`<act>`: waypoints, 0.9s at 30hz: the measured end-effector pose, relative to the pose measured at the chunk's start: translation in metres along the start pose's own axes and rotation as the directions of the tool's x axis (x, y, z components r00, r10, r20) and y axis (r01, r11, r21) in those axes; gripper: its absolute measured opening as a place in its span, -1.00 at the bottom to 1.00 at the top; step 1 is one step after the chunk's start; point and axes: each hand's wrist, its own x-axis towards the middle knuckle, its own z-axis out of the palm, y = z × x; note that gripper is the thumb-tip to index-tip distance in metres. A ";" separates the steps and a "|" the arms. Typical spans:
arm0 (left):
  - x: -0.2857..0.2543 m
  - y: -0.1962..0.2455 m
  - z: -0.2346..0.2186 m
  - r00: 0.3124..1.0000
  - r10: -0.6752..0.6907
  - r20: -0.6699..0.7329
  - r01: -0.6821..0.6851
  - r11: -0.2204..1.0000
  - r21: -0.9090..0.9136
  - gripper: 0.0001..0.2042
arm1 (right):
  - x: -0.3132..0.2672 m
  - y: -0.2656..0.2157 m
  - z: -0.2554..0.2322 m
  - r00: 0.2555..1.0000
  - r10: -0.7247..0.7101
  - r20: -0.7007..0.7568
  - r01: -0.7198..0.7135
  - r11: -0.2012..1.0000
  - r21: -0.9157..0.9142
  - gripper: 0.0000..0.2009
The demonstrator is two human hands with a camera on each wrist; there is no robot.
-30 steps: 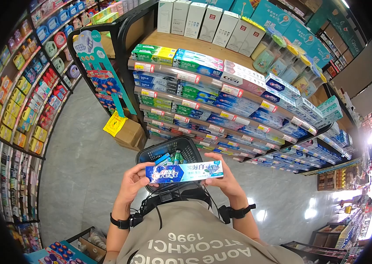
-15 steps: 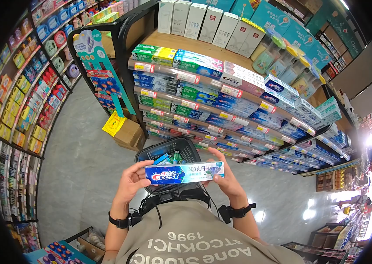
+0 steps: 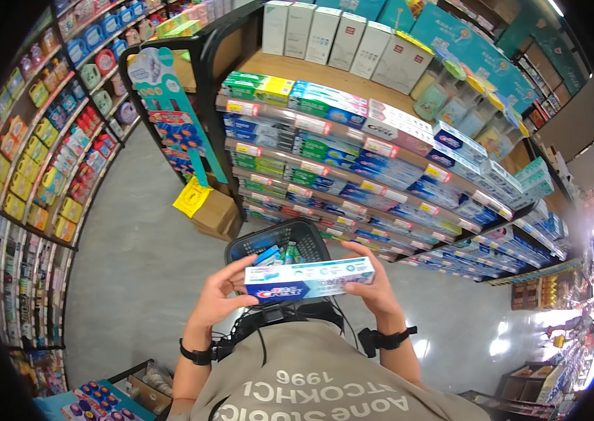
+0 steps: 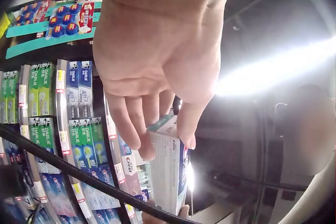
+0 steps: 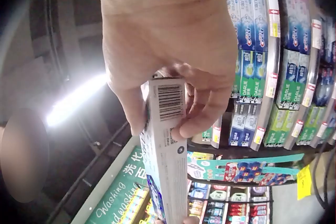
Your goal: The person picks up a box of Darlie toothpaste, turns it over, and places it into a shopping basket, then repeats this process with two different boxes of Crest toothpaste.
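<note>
A blue and white Crest toothpaste box (image 3: pixel 309 279) is held level in front of the shirt, one end in each hand. My left hand (image 3: pixel 218 297) pinches its left end between thumb and fingers; the left wrist view shows the thumb (image 4: pixel 190 127) on one face. At the other end, my right hand (image 3: pixel 375 289) grips it, thumb on the front face. The right wrist view shows a barcode (image 5: pixel 170 102) on the box's narrow side. Behind the box stands a dark shopping basket (image 3: pixel 241 247) with several small packages inside, partly hidden by the box.
A shelf rack (image 3: pixel 395 172) with rows of toothpaste boxes stands ahead, with tall white boxes (image 3: pixel 323 35) on its top. A cardboard carton (image 3: pixel 218 216) with a yellow bag (image 3: pixel 193 198) is on the floor beside it. More stocked shelves (image 3: pixel 37 161) curve along the left.
The box has been tilted in both hands: its white narrow side now shows above the blue front face. The surroundings have shifted slightly to the right in the head view.
</note>
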 end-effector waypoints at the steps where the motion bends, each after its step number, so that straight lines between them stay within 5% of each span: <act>1: -0.001 -0.001 0.001 1.000 0.023 -0.004 -0.023 0.999 0.043 -0.24 | -0.002 0.000 0.000 1.000 0.019 -0.011 -0.019 1.000 0.017 -0.28; 8: -0.001 -0.006 0.001 0.997 0.073 -0.008 -0.073 0.997 0.018 -0.34 | -0.004 0.015 -0.011 0.999 -0.038 -0.016 0.038 0.999 -0.022 -0.41; 14: -0.005 -0.011 0.005 0.998 0.066 -0.016 -0.066 0.998 0.012 -0.35 | -0.005 0.015 -0.003 0.991 -0.133 0.025 0.126 0.974 0.187 -0.42; 20: -0.002 -0.014 0.005 0.990 0.134 0.053 -0.138 0.987 0.080 -0.33 | -0.008 0.016 -0.005 0.991 -0.135 -0.024 0.136 0.987 0.091 -0.51; 27: 0.001 0.001 0.025 0.996 0.088 -0.009 -0.088 0.988 -0.128 -0.28 | -0.011 0.020 -0.004 0.981 -0.184 -0.063 0.191 0.973 0.127 -0.62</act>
